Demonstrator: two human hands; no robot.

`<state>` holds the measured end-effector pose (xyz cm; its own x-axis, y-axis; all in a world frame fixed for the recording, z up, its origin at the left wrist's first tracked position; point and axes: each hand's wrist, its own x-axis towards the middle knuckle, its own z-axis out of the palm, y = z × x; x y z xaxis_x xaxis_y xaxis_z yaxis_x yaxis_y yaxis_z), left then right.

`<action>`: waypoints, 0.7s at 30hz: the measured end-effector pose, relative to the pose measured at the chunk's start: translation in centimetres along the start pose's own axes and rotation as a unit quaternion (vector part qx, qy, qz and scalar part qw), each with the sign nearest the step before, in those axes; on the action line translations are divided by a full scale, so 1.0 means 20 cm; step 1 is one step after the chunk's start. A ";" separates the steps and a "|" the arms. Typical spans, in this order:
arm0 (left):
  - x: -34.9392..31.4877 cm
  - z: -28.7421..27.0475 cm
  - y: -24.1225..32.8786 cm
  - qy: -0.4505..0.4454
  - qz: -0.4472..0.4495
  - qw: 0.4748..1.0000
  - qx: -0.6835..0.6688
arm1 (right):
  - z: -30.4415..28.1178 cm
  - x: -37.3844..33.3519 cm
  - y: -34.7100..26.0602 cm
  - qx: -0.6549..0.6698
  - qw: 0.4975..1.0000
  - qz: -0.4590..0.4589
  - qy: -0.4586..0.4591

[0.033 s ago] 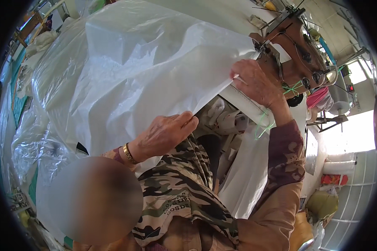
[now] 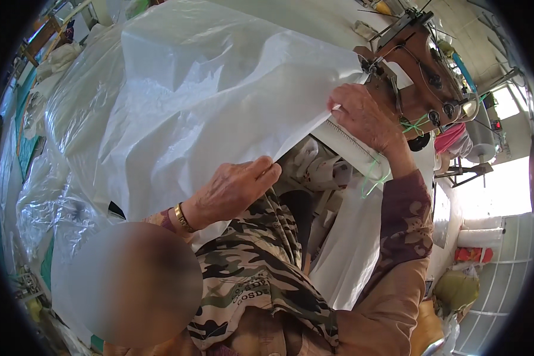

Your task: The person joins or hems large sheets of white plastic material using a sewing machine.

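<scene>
A large, thin white plastic sheet (image 2: 207, 113) spreads creased across the work surface, up to the head of a brown sewing machine (image 2: 424, 71). My left hand (image 2: 234, 190), with a gold-coloured band on its wrist, is closed on the sheet's near edge, fingers pinched together. Further along that edge my right hand (image 2: 368, 118) pinches the sheet between thumb and fingers, close to the machine's needle area (image 2: 371, 65). A small pale bit shows under its fingertips, too small to name. The needle itself cannot be made out.
A strip with ruler-like marks (image 2: 350, 139) lies along the table edge below my right hand. Green string (image 2: 374, 178) hangs beside it. Clear plastic sheeting (image 2: 59, 184) is heaped at the left. White material (image 2: 347, 249) hangs by my lap, near a camouflage-patterned cloth (image 2: 249, 261).
My right hand has shifted very slightly to the right, and less of the pale bit shows under its fingers. The left hand and the sheet look the same.
</scene>
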<state>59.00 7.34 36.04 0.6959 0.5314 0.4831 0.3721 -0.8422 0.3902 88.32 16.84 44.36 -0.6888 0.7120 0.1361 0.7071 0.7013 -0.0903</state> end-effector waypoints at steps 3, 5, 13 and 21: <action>-0.01 0.01 -0.01 0.006 -0.023 1.000 -0.001 | -0.02 -0.01 0.00 0.013 0.999 0.035 0.006; -0.01 0.02 -0.01 0.042 -0.048 0.997 -0.048 | -0.04 -0.01 0.00 0.031 0.998 0.062 -0.005; -0.01 0.06 -0.01 0.108 -0.074 0.986 -0.106 | 0.02 -0.01 -0.03 0.157 0.986 0.060 0.010; -0.01 0.06 -0.05 0.085 -0.128 0.959 -0.239 | 0.06 -0.02 -0.11 0.104 0.994 -0.015 -0.007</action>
<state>59.12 7.98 34.62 0.4943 0.7568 0.4278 0.1652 -0.5649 0.8085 86.84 15.18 43.27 -0.7125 0.6897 0.1289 0.6387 0.7136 -0.2879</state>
